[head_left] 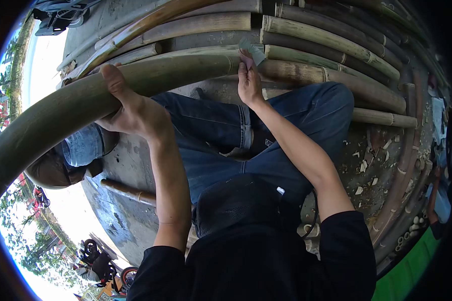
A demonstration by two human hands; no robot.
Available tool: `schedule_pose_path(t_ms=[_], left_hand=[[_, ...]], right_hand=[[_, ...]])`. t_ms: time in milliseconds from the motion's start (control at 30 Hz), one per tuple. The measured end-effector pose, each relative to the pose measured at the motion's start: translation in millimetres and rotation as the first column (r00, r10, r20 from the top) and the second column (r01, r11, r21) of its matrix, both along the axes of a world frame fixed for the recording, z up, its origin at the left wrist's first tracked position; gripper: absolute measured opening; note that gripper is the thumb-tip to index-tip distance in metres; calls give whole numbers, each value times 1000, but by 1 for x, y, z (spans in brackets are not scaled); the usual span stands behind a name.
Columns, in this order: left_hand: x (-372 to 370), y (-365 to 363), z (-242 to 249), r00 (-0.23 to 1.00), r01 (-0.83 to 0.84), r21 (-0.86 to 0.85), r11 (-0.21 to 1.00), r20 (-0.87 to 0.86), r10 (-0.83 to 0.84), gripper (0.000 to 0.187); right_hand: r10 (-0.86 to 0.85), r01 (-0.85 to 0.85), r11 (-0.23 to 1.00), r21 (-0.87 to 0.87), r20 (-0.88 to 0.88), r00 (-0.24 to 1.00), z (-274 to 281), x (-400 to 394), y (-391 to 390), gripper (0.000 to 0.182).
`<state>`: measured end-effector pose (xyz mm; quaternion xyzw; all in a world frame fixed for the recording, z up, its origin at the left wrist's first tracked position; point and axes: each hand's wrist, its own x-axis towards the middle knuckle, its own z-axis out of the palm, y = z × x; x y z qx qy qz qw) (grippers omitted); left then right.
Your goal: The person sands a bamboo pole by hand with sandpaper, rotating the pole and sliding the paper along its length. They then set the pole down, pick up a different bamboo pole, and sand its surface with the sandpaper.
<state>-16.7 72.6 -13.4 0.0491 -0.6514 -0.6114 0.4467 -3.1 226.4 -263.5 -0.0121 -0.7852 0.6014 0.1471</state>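
Note:
A thick green bamboo pole (pixel 171 70) stretches from the lower left edge of the view up to the centre, above my crossed legs. My left hand (pixel 135 108) is wrapped round it from below, the thumb raised on the near side. At the pole's right end, my right hand (pixel 248 83) pinches a thin sheet (pixel 253 52), grey-green with a pinkish part, and holds it against or close beside the pole's end. Part of the sheet is hidden behind the fingers.
Several cut bamboo poles (pixel 311 37) lie side by side ahead and to the right. A short bamboo piece (pixel 128 191) is on the floor at left. Pale chips (pixel 364 165) are scattered right of my knee. Motorcycles (pixel 98 263) stand lower left.

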Motion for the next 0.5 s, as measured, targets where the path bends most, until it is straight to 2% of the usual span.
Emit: schedule_pose_path(t_ms=[67, 100, 133, 200, 233, 267, 300, 333, 367, 400, 433, 500], left_hand=[[0, -3, 1, 963, 266, 191, 945, -95, -252, 63], [0, -4, 2, 963, 264, 192, 945, -96, -250, 63], [2, -8, 3, 954, 299, 136, 945, -15, -300, 64], [-1, -27, 1, 920, 360, 0, 933, 167, -355, 67], [-5, -40, -5, 918, 364, -2, 931, 168, -359, 67], [-10, -52, -13, 929, 353, -137, 926, 168, -329, 61], [-16, -56, -16, 940, 336, -272, 902, 165, -300, 55], [-21, -51, -15, 938, 340, -276, 899, 164, -304, 55], [-24, -42, -17, 868, 496, -63, 866, 45, -494, 53], [-23, -35, -17, 769, 639, 133, 758, -106, -630, 51], [-19, -29, -15, 773, 634, 138, 761, -98, -627, 51], [-15, -19, -9, 883, 454, 233, 860, 13, -469, 42]], right_hand=[[17, -17, 1000, 3, -1, 1000, 2, 3, 1, 48], [60, -54, 997, 58, -106, 993, 22, 13, -2, 48], [108, -86, 990, 115, -202, 973, 31, 21, -3, 48], [84, -77, 996, 52, -149, 985, 23, 14, 0, 48], [61, -62, 998, -9, -98, 993, 13, 6, 3, 48], [44, -44, 997, -66, -1, 999, -11, -5, 6, 50], [41, -41, 997, -70, -6, 999, -5, -3, 5, 50], [37, -37, 999, -6, -49, 998, 10, 5, 2, 49], [38, -33, 998, 58, -90, 995, 23, 12, -3, 49], [61, -60, 998, 12, -157, 986, 36, 20, -12, 48], [65, -65, 998, 10, -147, 987, 39, 22, -15, 48], [120, -101, 991, 84, -257, 959, 43, 19, -15, 48]])
